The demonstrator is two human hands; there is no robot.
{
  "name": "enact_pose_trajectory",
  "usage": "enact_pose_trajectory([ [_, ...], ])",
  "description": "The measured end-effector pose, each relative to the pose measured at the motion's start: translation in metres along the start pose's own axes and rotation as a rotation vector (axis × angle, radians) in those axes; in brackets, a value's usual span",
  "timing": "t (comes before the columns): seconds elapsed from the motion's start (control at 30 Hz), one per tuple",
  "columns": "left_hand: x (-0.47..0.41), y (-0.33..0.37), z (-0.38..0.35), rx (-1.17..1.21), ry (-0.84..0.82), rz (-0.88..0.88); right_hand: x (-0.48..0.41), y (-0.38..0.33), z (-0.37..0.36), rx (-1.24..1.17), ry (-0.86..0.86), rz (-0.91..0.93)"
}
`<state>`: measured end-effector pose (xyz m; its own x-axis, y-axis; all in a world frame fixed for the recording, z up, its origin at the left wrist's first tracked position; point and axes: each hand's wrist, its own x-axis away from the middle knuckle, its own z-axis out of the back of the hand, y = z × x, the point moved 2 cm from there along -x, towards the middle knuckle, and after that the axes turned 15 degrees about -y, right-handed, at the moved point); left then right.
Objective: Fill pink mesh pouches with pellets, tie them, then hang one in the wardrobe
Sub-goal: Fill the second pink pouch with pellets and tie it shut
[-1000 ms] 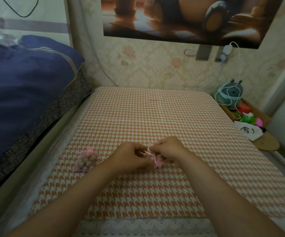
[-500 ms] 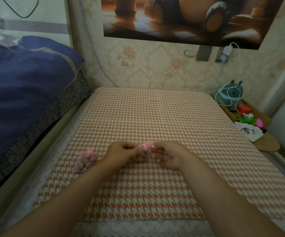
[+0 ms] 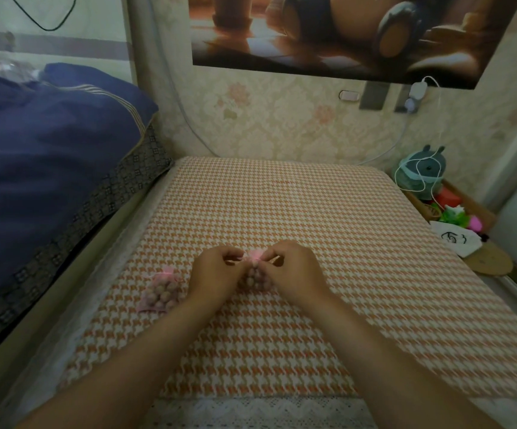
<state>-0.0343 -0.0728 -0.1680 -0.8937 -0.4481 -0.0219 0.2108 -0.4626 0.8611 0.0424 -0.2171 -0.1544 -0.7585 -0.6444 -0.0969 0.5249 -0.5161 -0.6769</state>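
Note:
A pink mesh pouch (image 3: 254, 278) full of round tan pellets stands between my hands on the orange-and-white houndstooth cloth (image 3: 282, 212). My left hand (image 3: 217, 275) and my right hand (image 3: 294, 272) each pinch its pink drawstring at the gathered neck, one on either side. A second filled pink pouch (image 3: 159, 292), its top drawn shut, lies flat on the cloth just left of my left hand, apart from it.
A blue duvet (image 3: 49, 156) is piled on the bed at left. At the right edge sit a teal toy wrapped in white cable (image 3: 421, 173), a red box, green and pink items and a white pouch (image 3: 455, 241). A wallpapered wall stands behind.
The pouch between my hands has gone from lying on its side to upright with pellets showing. Both hands moved up to its neck and pull the drawstring ends apart.

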Motion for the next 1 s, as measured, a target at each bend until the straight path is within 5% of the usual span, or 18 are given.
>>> enact_pose_trajectory([
  [0.37, 0.000, 0.003, -0.002, -0.305, 0.012, -0.343, -0.018, 0.002, -0.013, -0.021, -0.006, -0.112],
  [0.73, -0.004, -0.006, -0.015, 0.112, -0.029, -0.207, -0.016, 0.006, -0.015, -0.165, -0.056, -0.185],
  [1.0, -0.009, -0.012, -0.015, 0.255, -0.037, -0.049, -0.007, 0.006, -0.003, 0.030, -0.143, 0.017],
])
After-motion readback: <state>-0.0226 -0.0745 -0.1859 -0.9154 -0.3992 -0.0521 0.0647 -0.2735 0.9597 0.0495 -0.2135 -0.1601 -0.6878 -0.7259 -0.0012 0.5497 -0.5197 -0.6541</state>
